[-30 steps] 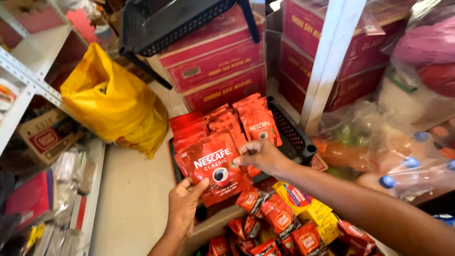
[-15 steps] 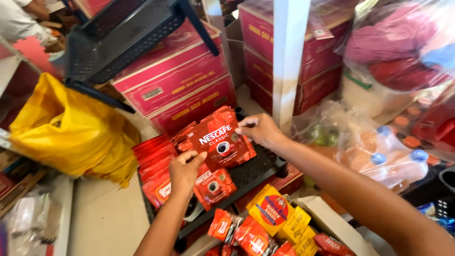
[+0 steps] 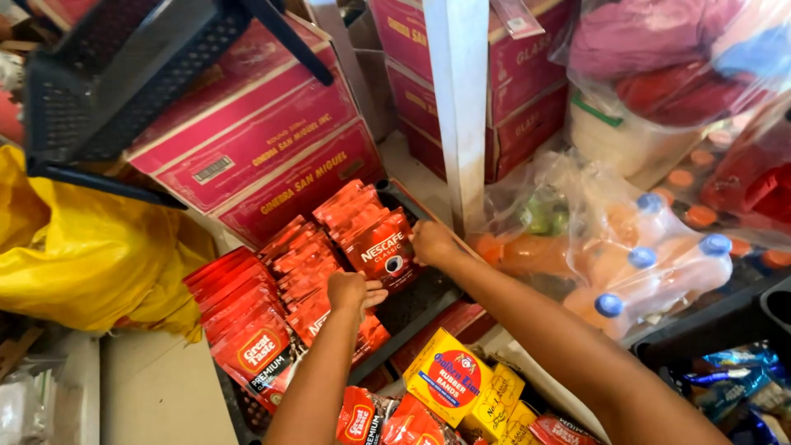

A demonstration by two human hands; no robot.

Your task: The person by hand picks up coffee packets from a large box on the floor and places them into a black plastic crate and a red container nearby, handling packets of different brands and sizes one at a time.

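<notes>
A dark crate [image 3: 416, 301] on the floor holds rows of upright red coffee sachet packs [image 3: 288, 272]. My right hand [image 3: 430, 241] grips the top right edge of one red coffee pack [image 3: 383, 257] at the back row. My left hand [image 3: 350, 292] rests with closed fingers on the packs just in front of it, touching the pack's lower left edge. More red packs with an orange oval [image 3: 251, 346] stand at the crate's near left.
Stacked red cardboard boxes [image 3: 264, 152] sit behind the crate, with a dark plastic basket [image 3: 124, 74] above. A yellow bag [image 3: 91, 247] lies left. A white post [image 3: 461, 107] stands right of the crate. Bagged orange drink bottles [image 3: 626, 255] and yellow boxes [image 3: 453, 375] are near.
Both hands have carried the red coffee pack down and back into the crate's rear row. The view has tilted up and left.
</notes>
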